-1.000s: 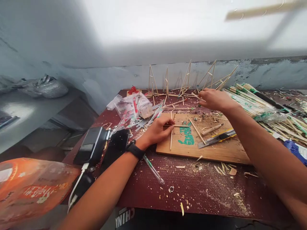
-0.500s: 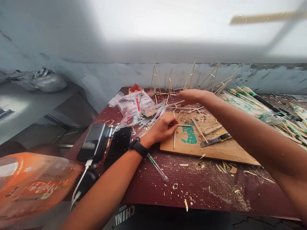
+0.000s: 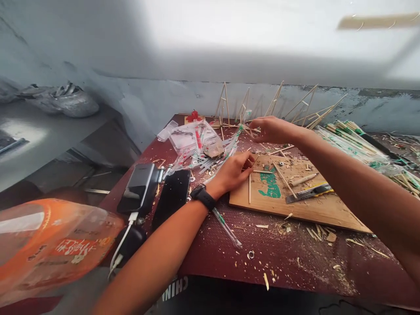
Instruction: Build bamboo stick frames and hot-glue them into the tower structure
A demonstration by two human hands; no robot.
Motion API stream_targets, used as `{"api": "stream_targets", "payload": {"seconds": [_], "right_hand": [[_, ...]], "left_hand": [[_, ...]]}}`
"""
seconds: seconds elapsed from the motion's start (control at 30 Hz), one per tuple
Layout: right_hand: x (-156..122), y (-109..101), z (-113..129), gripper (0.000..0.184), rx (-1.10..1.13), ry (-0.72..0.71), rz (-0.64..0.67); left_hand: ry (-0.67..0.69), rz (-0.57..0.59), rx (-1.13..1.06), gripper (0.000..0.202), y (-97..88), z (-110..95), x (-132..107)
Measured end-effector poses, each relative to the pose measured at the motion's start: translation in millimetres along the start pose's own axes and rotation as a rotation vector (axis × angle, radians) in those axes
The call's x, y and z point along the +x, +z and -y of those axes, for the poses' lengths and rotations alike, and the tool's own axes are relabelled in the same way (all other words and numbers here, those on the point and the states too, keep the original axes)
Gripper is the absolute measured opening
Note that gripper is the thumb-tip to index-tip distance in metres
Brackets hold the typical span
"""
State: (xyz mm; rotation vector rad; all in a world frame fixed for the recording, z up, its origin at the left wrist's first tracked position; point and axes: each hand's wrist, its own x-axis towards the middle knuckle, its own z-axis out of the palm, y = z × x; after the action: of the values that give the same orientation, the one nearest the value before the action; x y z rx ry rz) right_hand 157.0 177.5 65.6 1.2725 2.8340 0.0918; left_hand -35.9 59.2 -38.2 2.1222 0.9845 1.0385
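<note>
My left hand (image 3: 233, 171) rests at the left edge of a wooden board (image 3: 308, 209), its fingers curled on a thin bamboo stick (image 3: 262, 171) that lies across the board. Another stick (image 3: 249, 188) lies upright beside it. My right hand (image 3: 273, 129) hovers beyond the board, with its fingers pinched on a clear plastic sleeve with a green end (image 3: 235, 136). The sleeve slants down toward a pile of similar wrappers (image 3: 197, 142). A green print (image 3: 271, 186) marks the board.
A yellow utility knife (image 3: 308, 192) and loose sticks lie on the board. Stick frames (image 3: 225, 105) stand against the wall. Bundled chopsticks (image 3: 354, 144) lie at the right. Two phones (image 3: 139, 186) (image 3: 172, 194), an orange bag (image 3: 49, 245) and a wrapped stick (image 3: 226, 227) sit on the left. Wood shavings litter the maroon table.
My right hand has swung left from the back right to the wrapper pile and now pinches a clear sleeve. My left hand stays on the stick.
</note>
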Motion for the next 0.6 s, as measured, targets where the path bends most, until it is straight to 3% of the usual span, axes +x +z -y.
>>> {"api": "stream_targets", "payload": {"seconds": [0.17,0.33,0.43,0.6], "right_hand": [[-42,-12,2,0.043,0.456,0.074,-0.529],[-76,-13,5,0.041,0.939,0.084,-0.762],[-86,-9,6,0.037,1.146,0.036,-0.711],[-91,-3,14,0.039,1.226,-0.025,-0.416]], "left_hand": [[0.001,-0.027,0.01,0.014,3.5,5,1],[0.014,-0.036,-0.005,0.014,6.2,7,3],[0.024,-0.04,-0.013,0.013,6.0,7,3],[0.029,-0.039,-0.028,0.012,5.7,7,3]]}}
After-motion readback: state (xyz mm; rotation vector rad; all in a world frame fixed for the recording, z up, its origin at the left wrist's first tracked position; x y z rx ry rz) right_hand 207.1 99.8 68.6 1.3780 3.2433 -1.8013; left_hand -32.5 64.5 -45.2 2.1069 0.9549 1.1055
